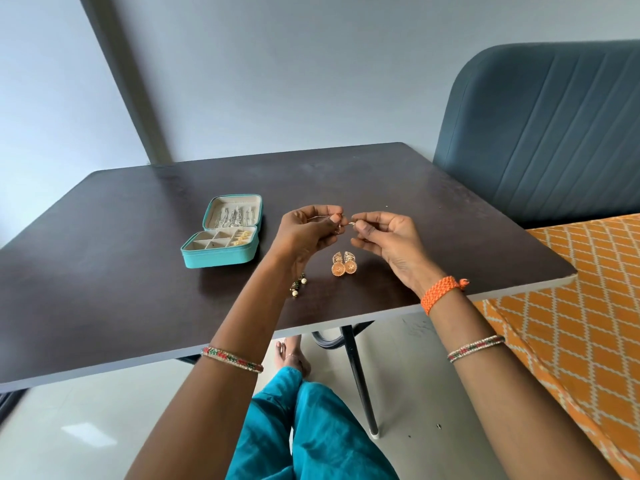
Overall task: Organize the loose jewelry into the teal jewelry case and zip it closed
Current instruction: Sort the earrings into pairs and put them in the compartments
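The teal jewelry case [221, 258] lies open on the dark table [121, 271], left of my hands. Its lid holds several silver chains and its tray has gold earrings in the right compartment. My left hand [306, 233] and my right hand [384, 237] are raised above the table, fingertips nearly meeting. Each pinches one end of a thin silver piece of jewelry [341, 227] hanging between them. Below my hands a pair of round gold earrings [343, 265] lies on the table. Beaded earrings [299, 284] with white pearls lie beside my left wrist, partly hidden.
A blue upholstered chair [540, 133] stands at the table's right rear corner. An orange patterned cloth [571, 306] covers a surface to the right. The near table edge runs under my forearms, with black table legs and my teal-clad legs below.
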A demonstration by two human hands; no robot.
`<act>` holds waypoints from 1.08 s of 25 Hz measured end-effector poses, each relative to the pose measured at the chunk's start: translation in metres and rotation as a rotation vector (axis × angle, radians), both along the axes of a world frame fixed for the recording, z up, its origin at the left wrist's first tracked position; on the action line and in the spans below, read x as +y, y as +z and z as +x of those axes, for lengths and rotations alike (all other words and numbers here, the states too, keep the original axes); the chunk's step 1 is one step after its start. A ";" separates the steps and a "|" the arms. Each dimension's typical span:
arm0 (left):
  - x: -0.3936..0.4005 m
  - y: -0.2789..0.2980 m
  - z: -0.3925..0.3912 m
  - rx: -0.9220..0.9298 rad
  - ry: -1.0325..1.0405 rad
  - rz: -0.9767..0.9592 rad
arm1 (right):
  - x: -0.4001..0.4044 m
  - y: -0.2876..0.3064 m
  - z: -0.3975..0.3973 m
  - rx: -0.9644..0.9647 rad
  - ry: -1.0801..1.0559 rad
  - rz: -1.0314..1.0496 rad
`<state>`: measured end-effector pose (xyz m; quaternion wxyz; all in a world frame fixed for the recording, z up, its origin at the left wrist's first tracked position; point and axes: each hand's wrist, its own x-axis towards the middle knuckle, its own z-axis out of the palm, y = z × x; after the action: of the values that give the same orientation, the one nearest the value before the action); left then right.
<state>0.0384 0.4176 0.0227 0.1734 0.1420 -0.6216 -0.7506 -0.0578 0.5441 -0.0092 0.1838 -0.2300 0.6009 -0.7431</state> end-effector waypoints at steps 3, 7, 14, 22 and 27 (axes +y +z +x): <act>-0.004 0.000 0.016 0.004 0.018 -0.017 | -0.006 0.006 0.008 0.175 -0.077 0.119; -0.006 -0.001 0.032 0.040 0.046 0.017 | -0.012 0.019 0.023 0.064 0.004 0.020; -0.001 0.001 0.043 0.083 0.036 0.057 | -0.012 0.031 0.031 -0.046 0.163 -0.095; -0.007 0.000 -0.020 -0.091 0.086 -0.300 | -0.013 0.011 -0.027 0.005 0.019 0.069; -0.006 -0.014 -0.059 -0.244 0.196 -0.522 | -0.019 -0.002 -0.060 0.226 -0.011 0.214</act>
<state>-0.0207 0.4120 0.0086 0.1996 0.2410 -0.7931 -0.5225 -0.1181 0.5252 -0.0110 0.1345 -0.2882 0.6946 -0.6453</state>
